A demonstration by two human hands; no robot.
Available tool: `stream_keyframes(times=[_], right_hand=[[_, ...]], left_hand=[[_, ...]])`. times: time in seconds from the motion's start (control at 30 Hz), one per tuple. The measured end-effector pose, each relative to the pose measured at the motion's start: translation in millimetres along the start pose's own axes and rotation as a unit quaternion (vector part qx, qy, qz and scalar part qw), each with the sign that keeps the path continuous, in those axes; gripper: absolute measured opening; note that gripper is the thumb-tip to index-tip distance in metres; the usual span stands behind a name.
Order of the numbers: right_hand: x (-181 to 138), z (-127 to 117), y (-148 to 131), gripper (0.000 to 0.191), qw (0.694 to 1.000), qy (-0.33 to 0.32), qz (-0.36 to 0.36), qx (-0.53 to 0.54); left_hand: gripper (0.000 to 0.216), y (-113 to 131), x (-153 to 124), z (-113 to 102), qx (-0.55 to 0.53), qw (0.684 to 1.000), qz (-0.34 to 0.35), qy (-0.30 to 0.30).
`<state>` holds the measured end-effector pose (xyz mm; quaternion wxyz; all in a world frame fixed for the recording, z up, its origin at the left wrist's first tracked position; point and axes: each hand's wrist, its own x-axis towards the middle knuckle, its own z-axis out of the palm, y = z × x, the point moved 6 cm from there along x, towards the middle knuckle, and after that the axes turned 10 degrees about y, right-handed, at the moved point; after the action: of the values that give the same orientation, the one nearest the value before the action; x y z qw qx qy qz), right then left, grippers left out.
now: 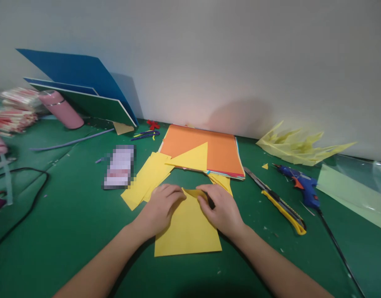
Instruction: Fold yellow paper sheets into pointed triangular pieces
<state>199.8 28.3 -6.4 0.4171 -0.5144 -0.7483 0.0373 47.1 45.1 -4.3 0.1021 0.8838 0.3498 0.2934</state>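
A yellow paper sheet (pixel 188 229) lies on the green table (pixel 72 215) in front of me. Both hands rest on its far edge, where a strip is rolled or folded over. My left hand (pixel 162 208) presses down with its fingers curled on the left part of that fold. My right hand (pixel 220 207) pinches the folded edge from the right, and something dark shows under its fingers. More yellow sheets (pixel 147 179) lie just beyond my left hand.
A stack of coloured paper topped with orange (pixel 220 151) carries a yellow triangle (pixel 192 159). A yellow utility knife (pixel 279 203) and a blue glue gun (pixel 302 184) lie right. Yellow scraps (pixel 299 145), blue and green boards (pixel 85 89), a pink bottle (pixel 62 109) and a black cable (pixel 29 207) surround.
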Motion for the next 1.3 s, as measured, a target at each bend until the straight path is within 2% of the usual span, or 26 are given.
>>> stream_keyframes(times=[0.07,0.2,0.33,0.47,0.67,0.9,1.0,1.1,1.3], right_hand=[[0.1,-1.4,3.3,0.021,1.000,0.016,0.008,-0.006],[0.0,1.4,5.6,0.027,1.000,0.002,0.007,-0.016],[-0.6,3.9,8.1,0.029,1.000,-0.007,0.009,-0.024],[-0.9,4.1,9.3,0.029,1.000,0.002,0.004,-0.016],[1.6,-2.7,2.3,0.019,0.999,0.026,-0.022,0.018],[0.9,-1.0,-7.1,0.023,0.996,-0.018,-0.089,0.026],[0.7,1.0,-7.7,0.021,0.992,-0.037,-0.110,0.042],[1.2,1.8,-6.9,0.020,0.990,-0.050,-0.121,0.057],[1.7,2.0,-6.2,0.020,0.988,-0.069,-0.125,0.056]], left_hand=[[0.033,3.1,0.6,-1.7,-0.002,1.000,0.023,0.003],[0.031,6.5,1.5,-5.7,-0.011,0.998,0.059,0.028],[0.026,5.4,2.7,-8.7,-0.004,0.999,0.038,0.037],[0.021,8.2,4.6,-7.8,0.017,1.000,0.017,0.011],[0.017,9.0,3.4,-1.9,0.031,0.999,0.028,-0.006],[0.013,8.8,3.9,-1.3,0.003,1.000,0.001,-0.010],[0.021,8.0,3.3,-1.5,0.013,1.000,-0.002,-0.005],[0.029,5.6,1.4,0.9,0.027,1.000,-0.001,-0.007],[0.021,4.5,2.5,2.7,0.008,1.000,-0.015,-0.019]])
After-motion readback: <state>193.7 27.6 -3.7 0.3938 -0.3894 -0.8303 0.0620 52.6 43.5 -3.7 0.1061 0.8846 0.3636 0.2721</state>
